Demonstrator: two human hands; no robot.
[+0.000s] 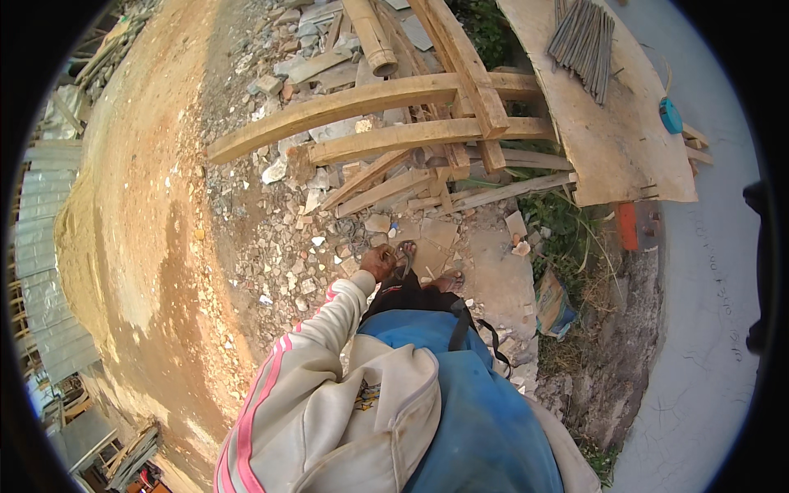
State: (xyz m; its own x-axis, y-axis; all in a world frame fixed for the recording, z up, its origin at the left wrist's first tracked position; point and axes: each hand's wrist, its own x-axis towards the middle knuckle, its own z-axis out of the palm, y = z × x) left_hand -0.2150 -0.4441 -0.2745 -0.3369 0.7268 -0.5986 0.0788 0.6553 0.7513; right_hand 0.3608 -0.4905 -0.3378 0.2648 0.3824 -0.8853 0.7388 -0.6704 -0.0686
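My left hand (379,263) hangs low beside my left leg, its fingers curled closed. Whatever may be inside it is too small and shadowed to make out. The sleeve above it is pale with pink stripes. My right hand does not show; only part of a pale garment appears on that side. Ahead to the right, a plywood sheet (629,160) carries a bundle of thin metal rods (582,48) and a teal tape measure (671,116) by its right edge. Neither visible arm touches them.
Long timber beams (353,103) lie across the way ahead, with a bamboo pole (370,37) above them. Broken tiles and rubble (288,255) cover the ground near my feet. A grey wall (694,329) runs along the right, and a sand pile (90,238) rises at left.
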